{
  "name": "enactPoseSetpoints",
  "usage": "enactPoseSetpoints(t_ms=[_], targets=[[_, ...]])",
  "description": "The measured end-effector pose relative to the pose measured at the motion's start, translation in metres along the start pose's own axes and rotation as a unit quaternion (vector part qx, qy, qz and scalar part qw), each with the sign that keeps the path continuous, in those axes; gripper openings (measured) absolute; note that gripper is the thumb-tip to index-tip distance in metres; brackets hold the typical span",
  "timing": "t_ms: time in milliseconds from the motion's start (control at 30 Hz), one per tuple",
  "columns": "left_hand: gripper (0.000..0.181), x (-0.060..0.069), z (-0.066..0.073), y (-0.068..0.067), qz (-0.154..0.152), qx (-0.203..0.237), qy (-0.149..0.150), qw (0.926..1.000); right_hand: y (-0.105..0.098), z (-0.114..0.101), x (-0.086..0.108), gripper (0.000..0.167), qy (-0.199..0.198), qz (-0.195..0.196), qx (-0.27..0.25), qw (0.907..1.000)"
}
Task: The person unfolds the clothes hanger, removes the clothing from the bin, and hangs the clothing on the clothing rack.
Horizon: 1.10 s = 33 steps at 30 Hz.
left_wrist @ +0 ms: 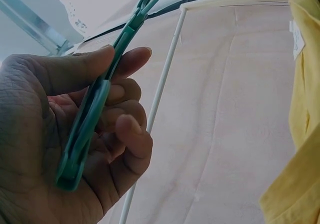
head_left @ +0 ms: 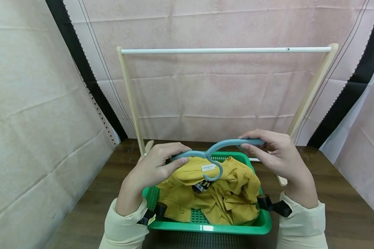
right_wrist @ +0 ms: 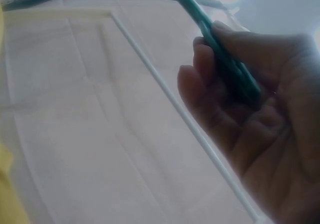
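Note:
A blue plastic clothes hanger (head_left: 227, 143) is held between both hands above a green basket (head_left: 205, 227), its curved hook hanging downward. My left hand (head_left: 157, 164) pinches one arm of the hanger between thumb and fingers; the left wrist view shows that arm running across the palm. My right hand (head_left: 278, 152) pinches the other arm near its end, seen also in the right wrist view. Below the hook, a yellow garment (head_left: 233, 193) lies crumpled in the basket, with a white label and a dark printed patch at its neck.
Behind the basket stands a rack with a white horizontal rail (head_left: 224, 51) and pale side posts (head_left: 131, 100). The brown wooden table (head_left: 311, 193) carries basket and rack. Light fabric walls (head_left: 50, 103) with black edging enclose the back and sides.

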<state>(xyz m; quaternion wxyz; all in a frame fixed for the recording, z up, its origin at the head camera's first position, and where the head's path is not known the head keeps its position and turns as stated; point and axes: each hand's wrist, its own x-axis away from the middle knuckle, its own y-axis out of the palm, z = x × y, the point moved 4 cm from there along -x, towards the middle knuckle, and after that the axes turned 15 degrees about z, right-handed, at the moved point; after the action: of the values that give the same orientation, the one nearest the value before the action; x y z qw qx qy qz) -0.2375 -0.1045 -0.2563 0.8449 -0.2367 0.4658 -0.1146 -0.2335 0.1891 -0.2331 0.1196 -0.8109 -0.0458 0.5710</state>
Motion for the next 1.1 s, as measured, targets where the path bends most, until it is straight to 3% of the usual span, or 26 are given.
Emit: enactPoseSetpoints(t_ms=[133,533,1100], targets=[[0.015,0.001,0.000,0.000,-0.005,-0.008,0.001,1.0000,0.000,0.003,0.002,0.036,0.011,-0.014,0.007,0.9998],[0.015,0.003,0.001,0.005,-0.049,-0.049,0.000,0.9976,0.000,0.007,0.005,0.042,0.024,-0.050,0.045,0.9975],[0.019,0.007,-0.001,0.011,-0.111,-0.071,-0.063,0.9893,0.010,0.007,0.008,0.035,0.076,-0.118,0.052,0.9888]])
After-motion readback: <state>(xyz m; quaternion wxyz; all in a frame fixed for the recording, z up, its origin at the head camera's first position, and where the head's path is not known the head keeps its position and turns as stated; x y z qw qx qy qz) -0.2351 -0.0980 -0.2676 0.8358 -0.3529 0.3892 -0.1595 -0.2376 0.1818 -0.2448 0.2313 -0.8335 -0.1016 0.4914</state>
